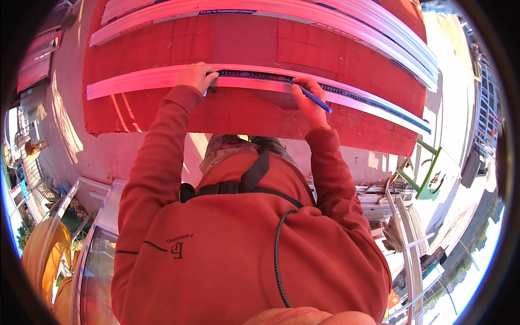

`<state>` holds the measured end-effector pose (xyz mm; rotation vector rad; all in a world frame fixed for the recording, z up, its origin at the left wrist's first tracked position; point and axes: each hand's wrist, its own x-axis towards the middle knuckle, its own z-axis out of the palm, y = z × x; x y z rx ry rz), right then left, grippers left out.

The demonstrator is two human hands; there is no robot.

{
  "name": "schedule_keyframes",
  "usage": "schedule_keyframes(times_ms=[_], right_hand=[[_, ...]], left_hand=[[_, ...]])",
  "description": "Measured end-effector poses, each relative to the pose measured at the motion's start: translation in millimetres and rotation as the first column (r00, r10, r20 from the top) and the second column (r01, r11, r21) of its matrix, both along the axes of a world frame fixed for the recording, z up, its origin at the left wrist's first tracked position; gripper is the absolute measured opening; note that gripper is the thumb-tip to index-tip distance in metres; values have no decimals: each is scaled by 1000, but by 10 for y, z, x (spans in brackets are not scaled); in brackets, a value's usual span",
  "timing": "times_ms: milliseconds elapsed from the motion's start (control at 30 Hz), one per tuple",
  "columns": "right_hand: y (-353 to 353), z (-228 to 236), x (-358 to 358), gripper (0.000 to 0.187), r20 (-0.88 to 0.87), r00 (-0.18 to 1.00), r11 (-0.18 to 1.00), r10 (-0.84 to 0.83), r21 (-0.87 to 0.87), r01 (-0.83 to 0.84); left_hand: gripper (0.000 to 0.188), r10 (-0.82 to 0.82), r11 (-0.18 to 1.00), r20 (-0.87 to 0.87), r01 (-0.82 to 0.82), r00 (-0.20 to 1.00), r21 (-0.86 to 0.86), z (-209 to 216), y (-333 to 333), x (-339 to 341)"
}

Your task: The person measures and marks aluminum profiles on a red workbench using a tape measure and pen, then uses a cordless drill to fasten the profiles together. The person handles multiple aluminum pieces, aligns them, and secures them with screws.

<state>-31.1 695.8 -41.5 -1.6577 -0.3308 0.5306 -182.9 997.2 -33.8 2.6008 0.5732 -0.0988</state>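
Left hand: [196, 77] fingers narrowed at the left end of the measuring tape [352, 96]; whether they grip or only press it, cannot tell.
Right hand: [310, 104] closed around a blue pen [317, 99], slanted, upper-left end near the tape's edge; contact cannot be confirmed.
Measuring tape: dark, extended lengthwise along the near metal profile [127, 82], running from the left hand past the right.
Near profile: long, pale, lying across the red table [238, 114].
Far profiles: [374, 33] several, lying side by side along the table's far part.
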Motion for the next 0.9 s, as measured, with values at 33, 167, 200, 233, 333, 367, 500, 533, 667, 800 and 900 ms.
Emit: schedule_keyframes(times_ms=[33,167,200,233,333,367,500,533,667,800,900], right_hand=[[27,-20,-2,18,6,1000,999,22,-33,-22],[134,7,-20,14,154,986,992,70,-116,-52],[147,36,-24,14,200,976,988,90,-142,-62],[162,31,-30,13,243,965,987,96,-146,-61],[202,20,-47,11,332,935,981,125,-183,-66],[207,27,-49,11,336,931,974,142,-213,-72],[188,-58,-61,11,363,922,963,136,-267,-37],[178,-85,-58,11,357,925,963,130,-268,-31],[141,-146,-39,13,381,914,957,137,-288,-24],[123,-128,-50,14,401,904,952,149,-304,-22],[144,-135,-55,14,389,913,957,123,-292,-4]], left_hand=[[22,-1,1000,10,1,1000,-2,-4,1,2],[20,-17,1000,45,18,999,-18,-28,14,-9],[20,-23,999,48,24,999,-26,-19,13,-7],[20,-29,999,50,30,998,-34,-17,13,-9],[19,-23,998,38,25,999,-56,-53,29,-14],[19,-20,998,47,22,999,-53,-63,27,-20],[19,-27,998,52,29,998,-49,-36,26,-17],[19,-32,998,45,35,998,-50,-24,32,-19],[19,-42,997,46,45,998,-69,-25,48,-18],[19,-40,997,54,43,998,-61,-41,38,-11],[20,-37,998,49,39,998,-53,-30,36,-14]])
